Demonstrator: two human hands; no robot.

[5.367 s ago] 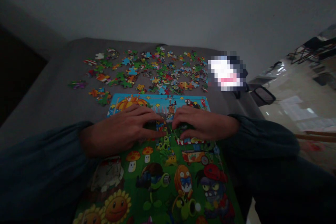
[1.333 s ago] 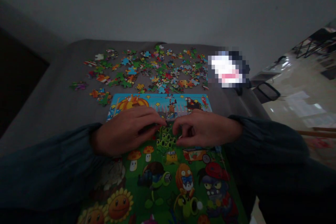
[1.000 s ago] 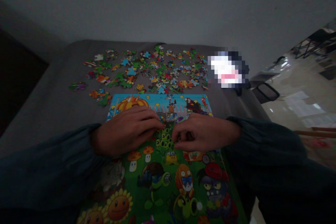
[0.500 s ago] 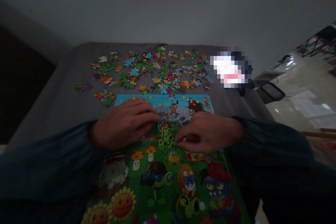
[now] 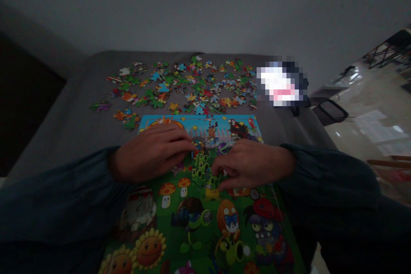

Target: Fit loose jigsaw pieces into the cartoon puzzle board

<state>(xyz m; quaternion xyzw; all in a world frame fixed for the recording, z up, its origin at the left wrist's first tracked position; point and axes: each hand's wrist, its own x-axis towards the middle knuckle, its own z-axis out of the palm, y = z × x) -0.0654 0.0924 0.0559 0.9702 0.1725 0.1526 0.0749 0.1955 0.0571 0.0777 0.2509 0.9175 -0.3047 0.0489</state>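
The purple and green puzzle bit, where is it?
In the head view, the purple and green puzzle bit lies on the grey surface, at the left end of the loose pieces, beyond the left hand.

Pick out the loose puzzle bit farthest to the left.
It's the green-and-purple bit: it reaches farther left than all the other loose pieces, with bare grey fabric beyond it. One piece or several joined, I can't tell.

Dim light throughout. Ahead we note a plain grey wall [image 5: 205,13]; below it, a grey fabric-covered surface [image 5: 80,81]. To our right: pale glossy floor [image 5: 385,98], shining in spots, dark thin-legged furniture [image 5: 400,42] beyond.
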